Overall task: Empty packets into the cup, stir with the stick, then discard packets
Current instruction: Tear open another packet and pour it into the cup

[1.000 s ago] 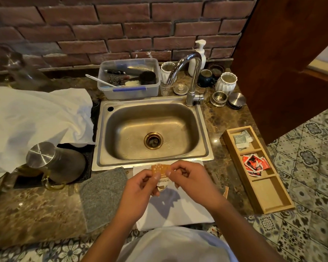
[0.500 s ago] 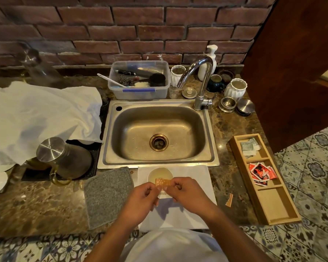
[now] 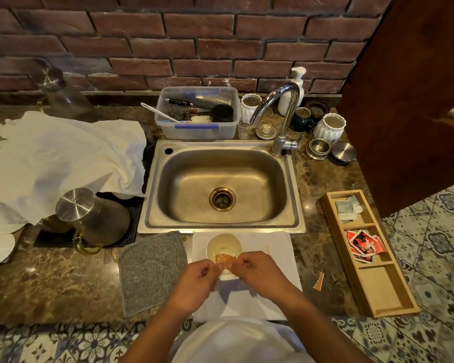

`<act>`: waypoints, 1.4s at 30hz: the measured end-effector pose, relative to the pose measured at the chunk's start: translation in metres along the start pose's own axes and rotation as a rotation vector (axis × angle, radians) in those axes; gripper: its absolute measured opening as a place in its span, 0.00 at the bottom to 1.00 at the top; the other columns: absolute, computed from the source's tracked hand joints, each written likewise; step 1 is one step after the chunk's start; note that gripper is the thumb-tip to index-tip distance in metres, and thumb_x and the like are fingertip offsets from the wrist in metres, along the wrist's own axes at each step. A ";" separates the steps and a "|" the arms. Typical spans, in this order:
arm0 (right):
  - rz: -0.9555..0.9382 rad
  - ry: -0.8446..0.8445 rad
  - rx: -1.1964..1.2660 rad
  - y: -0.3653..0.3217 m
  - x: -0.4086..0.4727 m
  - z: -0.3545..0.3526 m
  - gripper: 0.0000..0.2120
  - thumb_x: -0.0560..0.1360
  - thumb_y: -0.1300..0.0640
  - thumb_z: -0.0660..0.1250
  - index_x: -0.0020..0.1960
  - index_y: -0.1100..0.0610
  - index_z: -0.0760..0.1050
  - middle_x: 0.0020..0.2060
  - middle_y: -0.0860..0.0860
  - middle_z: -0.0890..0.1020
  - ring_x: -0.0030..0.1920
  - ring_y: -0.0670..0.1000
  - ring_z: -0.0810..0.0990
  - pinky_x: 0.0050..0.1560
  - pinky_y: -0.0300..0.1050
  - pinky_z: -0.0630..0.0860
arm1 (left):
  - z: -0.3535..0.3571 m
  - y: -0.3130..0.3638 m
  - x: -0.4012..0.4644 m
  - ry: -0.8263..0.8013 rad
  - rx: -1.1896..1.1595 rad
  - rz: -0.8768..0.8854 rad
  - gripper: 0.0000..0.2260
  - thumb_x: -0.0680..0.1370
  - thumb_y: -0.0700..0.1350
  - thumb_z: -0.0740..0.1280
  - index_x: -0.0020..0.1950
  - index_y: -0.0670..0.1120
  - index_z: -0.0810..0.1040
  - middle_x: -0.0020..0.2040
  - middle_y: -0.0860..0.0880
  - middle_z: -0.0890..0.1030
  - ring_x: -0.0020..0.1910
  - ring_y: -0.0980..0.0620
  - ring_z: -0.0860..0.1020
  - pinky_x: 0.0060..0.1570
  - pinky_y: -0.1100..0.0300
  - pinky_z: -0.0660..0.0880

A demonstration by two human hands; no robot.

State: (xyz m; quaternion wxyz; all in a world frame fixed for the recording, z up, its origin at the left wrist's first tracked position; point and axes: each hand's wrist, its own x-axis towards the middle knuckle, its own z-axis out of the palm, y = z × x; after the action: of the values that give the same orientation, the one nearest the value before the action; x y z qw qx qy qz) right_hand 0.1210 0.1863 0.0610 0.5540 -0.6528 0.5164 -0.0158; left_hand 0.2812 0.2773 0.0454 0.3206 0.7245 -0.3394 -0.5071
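Brick wall behind, steel sink set in the marble worktop, and between the sink and my body lies a white cloth with the cup standing on it. I hold an orange packet directly above the cup's near rim, so that whatever falls lands inside. My left hand pinches one end, my right hand the other, fingers closed tight on the paper as if to tear or tip it. Pale liquid seems to sit in the cup; I cannot tell whether any powder is in yet. A slim stick lies on the cloth just beside my right hand. To my right, a wooden tray holds grey-green sachets in the far compartment, red ones in the middle, nothing in the nearest. A torn orange scrap rests on the worktop between cloth and tray.
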 end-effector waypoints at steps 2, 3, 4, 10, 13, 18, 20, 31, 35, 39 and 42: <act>0.006 0.001 -0.003 0.001 0.000 0.001 0.16 0.78 0.49 0.69 0.43 0.62 0.82 0.34 0.50 0.80 0.36 0.47 0.77 0.42 0.42 0.72 | 0.000 -0.001 -0.001 0.003 -0.002 -0.002 0.18 0.82 0.49 0.68 0.33 0.43 0.78 0.24 0.51 0.75 0.23 0.55 0.70 0.29 0.60 0.69; 0.007 0.001 -0.005 0.001 0.000 0.002 0.16 0.78 0.49 0.69 0.42 0.62 0.82 0.34 0.50 0.80 0.36 0.47 0.77 0.42 0.42 0.72 | 0.000 -0.002 -0.001 0.004 -0.006 -0.004 0.18 0.82 0.49 0.68 0.33 0.43 0.78 0.25 0.50 0.75 0.23 0.55 0.70 0.29 0.59 0.68; 0.007 0.001 -0.010 0.001 0.000 0.002 0.16 0.78 0.48 0.69 0.42 0.61 0.82 0.34 0.50 0.80 0.36 0.47 0.77 0.42 0.42 0.72 | 0.001 -0.002 -0.002 0.002 -0.010 -0.007 0.18 0.82 0.49 0.68 0.33 0.43 0.78 0.25 0.50 0.75 0.23 0.54 0.70 0.29 0.59 0.68; 0.004 0.001 -0.017 0.001 0.000 0.003 0.16 0.78 0.49 0.70 0.40 0.61 0.81 0.33 0.50 0.79 0.36 0.48 0.77 0.41 0.43 0.72 | 0.001 -0.002 -0.002 0.003 -0.009 -0.014 0.19 0.81 0.49 0.68 0.30 0.47 0.77 0.24 0.51 0.74 0.23 0.55 0.69 0.30 0.58 0.68; 0.014 0.001 -0.015 0.001 -0.001 0.003 0.17 0.78 0.48 0.70 0.40 0.61 0.81 0.32 0.50 0.79 0.35 0.48 0.76 0.41 0.43 0.71 | 0.001 -0.001 -0.003 0.003 -0.003 -0.014 0.19 0.81 0.48 0.68 0.30 0.47 0.77 0.25 0.51 0.74 0.24 0.55 0.69 0.30 0.58 0.67; 0.019 -0.006 -0.014 0.002 -0.003 0.003 0.19 0.78 0.47 0.69 0.41 0.63 0.82 0.33 0.52 0.79 0.36 0.48 0.76 0.41 0.44 0.71 | 0.001 0.003 -0.006 -0.019 -0.041 -0.042 0.18 0.81 0.47 0.68 0.32 0.44 0.77 0.25 0.50 0.74 0.22 0.55 0.68 0.27 0.60 0.66; 0.025 -0.008 0.000 0.003 -0.004 0.003 0.19 0.78 0.47 0.69 0.40 0.63 0.81 0.33 0.52 0.79 0.36 0.49 0.76 0.41 0.44 0.71 | 0.002 0.004 -0.007 -0.026 -0.083 -0.071 0.18 0.82 0.46 0.68 0.32 0.43 0.76 0.24 0.51 0.74 0.21 0.56 0.67 0.25 0.62 0.65; 0.045 -0.016 0.033 0.002 -0.005 0.004 0.18 0.78 0.45 0.70 0.33 0.53 0.78 0.32 0.51 0.80 0.35 0.48 0.77 0.40 0.42 0.72 | 0.001 0.011 -0.013 -0.045 -0.144 -0.126 0.17 0.82 0.44 0.68 0.35 0.41 0.76 0.27 0.47 0.72 0.22 0.55 0.65 0.24 0.62 0.63; 0.046 -0.017 0.035 0.003 -0.005 0.005 0.18 0.78 0.45 0.70 0.33 0.53 0.78 0.31 0.51 0.79 0.34 0.47 0.77 0.40 0.42 0.72 | 0.000 0.014 -0.014 -0.052 -0.166 -0.145 0.16 0.82 0.44 0.67 0.35 0.41 0.75 0.27 0.46 0.72 0.23 0.54 0.64 0.25 0.61 0.61; 0.051 -0.019 0.025 0.003 -0.005 0.005 0.18 0.78 0.45 0.69 0.33 0.53 0.78 0.33 0.52 0.80 0.35 0.48 0.77 0.41 0.42 0.72 | 0.000 0.015 -0.014 -0.055 -0.174 -0.161 0.17 0.83 0.44 0.67 0.34 0.41 0.75 0.26 0.47 0.72 0.23 0.53 0.64 0.26 0.60 0.60; 0.056 -0.015 0.029 0.002 -0.005 0.005 0.18 0.78 0.45 0.70 0.33 0.52 0.77 0.32 0.51 0.79 0.35 0.48 0.76 0.41 0.42 0.72 | -0.001 0.015 -0.014 -0.055 -0.164 -0.159 0.17 0.82 0.45 0.67 0.34 0.42 0.75 0.25 0.48 0.73 0.23 0.53 0.64 0.26 0.60 0.61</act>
State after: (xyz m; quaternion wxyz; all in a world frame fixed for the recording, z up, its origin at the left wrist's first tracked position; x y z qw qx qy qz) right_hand 0.1201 0.1932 0.0604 0.5675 -0.6301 0.5300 -0.0030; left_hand 0.2760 0.2803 0.0648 0.3282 0.7062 -0.2468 -0.5768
